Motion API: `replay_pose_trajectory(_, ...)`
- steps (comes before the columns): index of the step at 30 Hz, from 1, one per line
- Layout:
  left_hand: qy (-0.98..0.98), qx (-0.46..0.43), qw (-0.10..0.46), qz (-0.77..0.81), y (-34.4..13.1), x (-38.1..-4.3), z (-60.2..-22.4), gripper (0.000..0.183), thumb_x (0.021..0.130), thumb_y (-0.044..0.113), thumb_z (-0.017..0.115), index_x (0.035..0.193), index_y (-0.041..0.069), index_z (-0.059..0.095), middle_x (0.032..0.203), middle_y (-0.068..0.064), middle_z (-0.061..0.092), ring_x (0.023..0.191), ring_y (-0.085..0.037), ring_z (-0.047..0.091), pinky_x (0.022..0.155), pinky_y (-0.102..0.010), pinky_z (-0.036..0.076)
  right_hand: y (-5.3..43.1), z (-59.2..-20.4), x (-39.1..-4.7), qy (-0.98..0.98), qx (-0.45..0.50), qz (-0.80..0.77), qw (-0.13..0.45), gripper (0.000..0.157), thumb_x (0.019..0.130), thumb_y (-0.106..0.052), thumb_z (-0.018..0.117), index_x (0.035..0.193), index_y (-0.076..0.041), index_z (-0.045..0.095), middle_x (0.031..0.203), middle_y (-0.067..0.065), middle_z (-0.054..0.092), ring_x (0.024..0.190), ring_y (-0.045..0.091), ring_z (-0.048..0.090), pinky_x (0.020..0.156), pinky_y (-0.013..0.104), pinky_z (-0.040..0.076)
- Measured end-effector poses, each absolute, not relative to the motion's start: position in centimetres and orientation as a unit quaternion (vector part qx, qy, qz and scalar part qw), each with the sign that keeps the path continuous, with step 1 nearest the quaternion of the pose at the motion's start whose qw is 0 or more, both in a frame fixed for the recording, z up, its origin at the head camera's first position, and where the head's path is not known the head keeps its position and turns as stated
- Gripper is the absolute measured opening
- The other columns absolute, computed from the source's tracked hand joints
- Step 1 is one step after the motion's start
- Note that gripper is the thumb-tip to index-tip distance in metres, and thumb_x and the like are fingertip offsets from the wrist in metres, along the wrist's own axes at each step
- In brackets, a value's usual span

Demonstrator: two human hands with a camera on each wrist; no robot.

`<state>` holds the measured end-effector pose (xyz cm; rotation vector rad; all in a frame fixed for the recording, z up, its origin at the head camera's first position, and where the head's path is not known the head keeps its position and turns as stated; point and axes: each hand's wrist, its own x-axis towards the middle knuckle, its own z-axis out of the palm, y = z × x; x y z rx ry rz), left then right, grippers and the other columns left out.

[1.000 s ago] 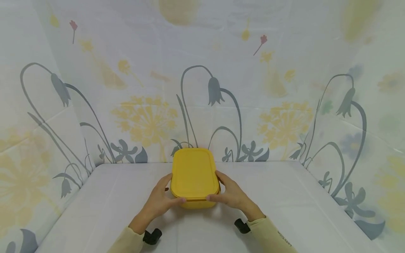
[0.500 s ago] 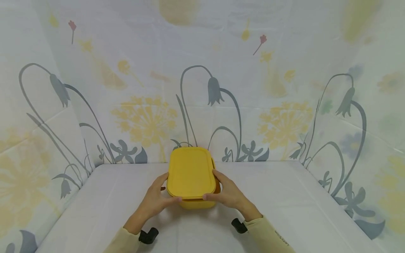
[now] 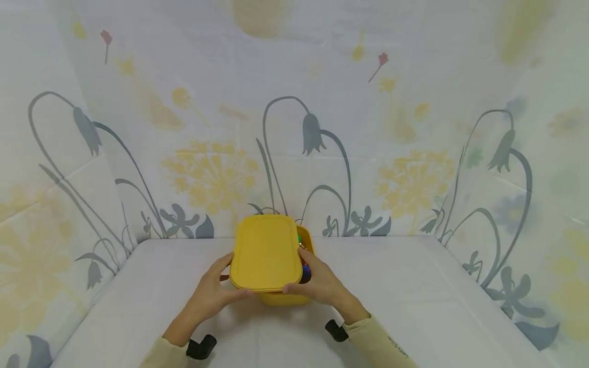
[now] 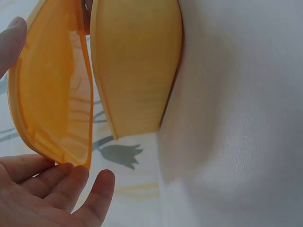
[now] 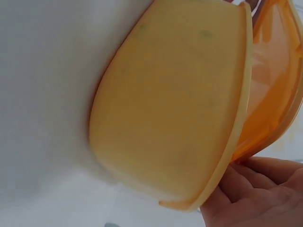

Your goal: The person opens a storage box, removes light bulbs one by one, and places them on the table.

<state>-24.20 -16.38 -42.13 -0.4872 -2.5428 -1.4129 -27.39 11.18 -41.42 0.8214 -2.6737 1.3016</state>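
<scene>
Head view: you have even, muted light, slightly grey over the backdrop. Shadows on the tabletop are faint and soft-edged; you can't pin down the light's direction. Wide-angle stretch shows towards the side edges. Pale prints at upper right look hazy, focus or fabric unclear.

Left wrist view: dimmer. You get a broad, diffuse shadow right of the box, grey deepening towards the right edge. Light passes through the lid, glowing orange, with a pale sheen near its inner edge.

Right wrist view: dull grey at left, low contrast; your tabletop and lower-left background read soft.
</scene>
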Motion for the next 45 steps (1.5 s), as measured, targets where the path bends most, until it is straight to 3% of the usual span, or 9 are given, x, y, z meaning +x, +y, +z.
replay_pose_trajectory(11, -0.856, -0.176, 0.110, -0.472, -19.0, -23.9, -42.1, 0.095, 0.064, 0.044, 0.077, 0.140, 0.013, 0.029, 0.140, -0.003, 0.033, 0.123, -0.021, 0.035, 0.088, -0.045, 0.044, 8.4, -41.6, -27.5, -0.863, 0.249, 0.438, 0.023, 0.098, 0.059, -0.057, 0.074, 0.139, -0.022, 0.030, 0.134, -0.013, 0.039, 0.118, 0.009, 0.038, 0.104, 0.040, 0.029)
replay_pose_trajectory(18, -0.858, -0.179, 0.111, -0.470, -20.9, -23.6, -42.0, 0.094, 0.067, 0.038, 0.077, 0.141, 0.009, 0.027, 0.139, -0.004, 0.036, 0.120, -0.019, 0.040, 0.086, -0.034, 0.047, 6.2, -41.2, -27.2, -0.865, 0.245, 0.437, 0.018, 0.097, 0.059, -0.058, 0.074, 0.139, -0.025, 0.030, 0.130, -0.015, 0.041, 0.117, 0.010, 0.040, 0.100, 0.045, 0.033)
replay_pose_trajectory(28, -0.857, -0.178, 0.109, -0.471, -23.3, -23.1, -41.9, 0.091, 0.070, 0.032, 0.077, 0.142, 0.009, 0.025, 0.132, -0.005, 0.044, 0.112, -0.018, 0.047, 0.085, -0.026, 0.047, 4.1, -41.6, -26.9, -0.874, 0.238, 0.424, 0.006, 0.097, 0.062, -0.063, 0.069, 0.141, -0.027, 0.025, 0.138, -0.015, 0.034, 0.124, 0.009, 0.035, 0.101, 0.043, 0.033)
replay_pose_trajectory(33, -0.855, -0.183, 0.111, -0.473, -24.2, -22.8, -41.7, 0.091, 0.069, 0.029, 0.077, 0.141, 0.008, 0.026, 0.136, -0.006, 0.040, 0.110, -0.018, 0.048, 0.084, -0.025, 0.047, 3.2, -41.6, -26.9, -0.872, 0.242, 0.425, 0.013, 0.093, 0.060, -0.064, 0.069, 0.136, -0.027, 0.031, 0.128, -0.014, 0.042, 0.115, 0.009, 0.041, 0.100, 0.042, 0.034)
replay_pose_trajectory(41, -0.853, -0.172, 0.092, -0.485, -26.0, -22.4, -41.7, 0.090, 0.071, 0.026, 0.076, 0.142, 0.009, 0.024, 0.141, -0.010, 0.033, 0.115, -0.024, 0.045, 0.085, -0.018, 0.045, 1.4, -41.5, -26.4, -0.862, 0.236, 0.449, 0.002, 0.091, 0.059, -0.060, 0.073, 0.134, -0.029, 0.032, 0.124, -0.018, 0.042, 0.109, 0.006, 0.042, 0.101, 0.039, 0.033)
replay_pose_trajectory(45, -0.851, -0.165, 0.089, -0.491, -27.0, -22.2, -41.6, 0.088, 0.072, 0.024, 0.075, 0.142, 0.010, 0.025, 0.137, -0.009, 0.037, 0.113, -0.014, 0.046, 0.085, -0.015, 0.044, 0.4, -41.3, -26.3, -0.850, 0.252, 0.462, 0.011, 0.087, 0.059, -0.058, 0.074, 0.131, -0.026, 0.036, 0.117, -0.015, 0.046, 0.102, 0.006, 0.044, 0.097, 0.036, 0.037)
